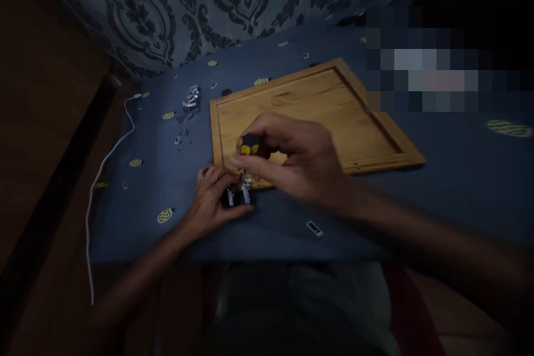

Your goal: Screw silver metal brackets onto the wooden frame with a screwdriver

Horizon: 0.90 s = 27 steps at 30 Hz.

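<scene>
A wooden cabinet door (292,105) lies flat on the blue cloth. At its near left corner sits a metal hinge (246,191), projecting past the door's edge. My left hand (211,194) closes around the hinge, fingers over the door's corner and thumb below. My right hand (298,158) is wrapped around the black and yellow handle of a screwdriver (250,144). The screwdriver points down at the hinge; its tip is partly hidden and blurred, so I cannot tell whether it touches a screw.
Several metal hinges (192,99) are piled left of the door, with loose screws (183,139) nearer me. A white cable (102,169) runs along the table's left side. Patterned wall covering (187,5) rises behind the blue tablecloth (142,228). A blurred-out patch covers the upper right.
</scene>
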Tool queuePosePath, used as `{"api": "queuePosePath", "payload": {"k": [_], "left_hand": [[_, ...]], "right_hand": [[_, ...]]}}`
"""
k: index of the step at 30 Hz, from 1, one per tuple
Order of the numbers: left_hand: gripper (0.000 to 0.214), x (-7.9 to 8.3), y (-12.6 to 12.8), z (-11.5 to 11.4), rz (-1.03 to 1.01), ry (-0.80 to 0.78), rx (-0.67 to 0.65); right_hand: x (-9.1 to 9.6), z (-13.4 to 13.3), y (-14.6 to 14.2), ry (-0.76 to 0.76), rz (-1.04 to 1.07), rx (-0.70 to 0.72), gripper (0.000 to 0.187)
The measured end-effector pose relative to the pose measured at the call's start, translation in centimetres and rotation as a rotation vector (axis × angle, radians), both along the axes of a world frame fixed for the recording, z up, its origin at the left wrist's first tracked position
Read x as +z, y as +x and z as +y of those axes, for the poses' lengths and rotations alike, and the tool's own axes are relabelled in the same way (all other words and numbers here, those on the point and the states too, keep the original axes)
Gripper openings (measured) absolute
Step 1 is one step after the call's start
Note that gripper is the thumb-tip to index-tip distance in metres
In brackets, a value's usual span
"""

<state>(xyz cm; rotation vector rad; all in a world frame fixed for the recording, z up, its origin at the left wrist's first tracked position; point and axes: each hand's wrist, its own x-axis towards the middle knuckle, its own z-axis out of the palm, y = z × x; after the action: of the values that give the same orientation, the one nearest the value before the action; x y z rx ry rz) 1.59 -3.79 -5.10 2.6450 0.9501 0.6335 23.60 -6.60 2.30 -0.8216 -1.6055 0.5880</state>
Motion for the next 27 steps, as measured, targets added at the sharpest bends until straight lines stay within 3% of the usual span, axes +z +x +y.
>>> {"api": "queuePosePath", "payload": {"k": [3, 7, 16, 21, 27], "left_hand": [[0.044, 0.5, -0.1, -0.1, 0.064, -0.058, 0.016], [0.046, 0.8, -0.1, -0.1, 0.081, -0.094, 0.021], [0.046, 0.3, 0.1, 0.0, 0.049, -0.040, 0.006], [0.047, 0.1, 0.3, 0.0, -0.031, 0.015, -0.050], [0.050, 0.1, 0.4, 0.0, -0.044, -0.005, -0.061]], "right_hand": [[0.9, -0.7, 1.4, -0.055, 0.121, -0.152, 0.024], [1.6, -2.0, 2.8, -0.144, 0.079, -0.241, 0.025], [-0.6, -4.2, 1.6, -0.141, 0.018, -0.216, 0.012], [-1.8, -4.1, 1.4, -0.106, -0.030, -0.280, 0.007], [-1.9, -4.7, 2.0, -0.124, -0.140, -0.351, 0.007]]}}
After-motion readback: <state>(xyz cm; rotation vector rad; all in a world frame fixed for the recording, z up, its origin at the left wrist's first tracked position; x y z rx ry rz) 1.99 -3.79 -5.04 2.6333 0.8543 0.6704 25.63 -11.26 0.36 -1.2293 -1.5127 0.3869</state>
